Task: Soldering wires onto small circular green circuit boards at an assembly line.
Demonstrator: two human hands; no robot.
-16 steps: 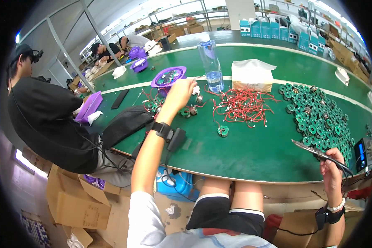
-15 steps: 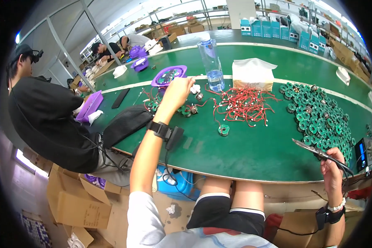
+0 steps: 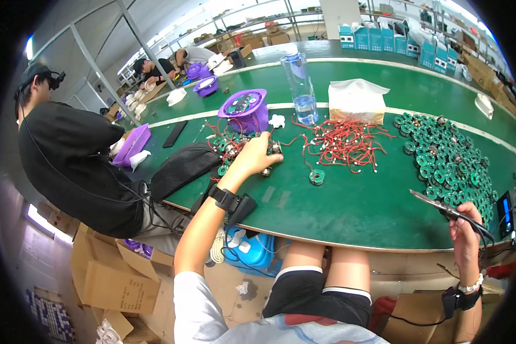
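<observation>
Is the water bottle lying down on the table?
No, the clear water bottle stands upright on the green table, beside the purple bowl.

The scene is bright and evenly lit. Daylight enters from the windows point(image 3: 223, 11) at the top, which are overexposed to white. The green desk point(image 3: 350, 206) shows a soft sheen near its far edge, and the bottle point(image 3: 300, 86) has small reflections. Shadows under the hands are weak and short. The fisheye lens bends the desk edges strongly, and a black rim surrounds the round picture. The centre is sharp; the borders are softer and a little smeared.
</observation>
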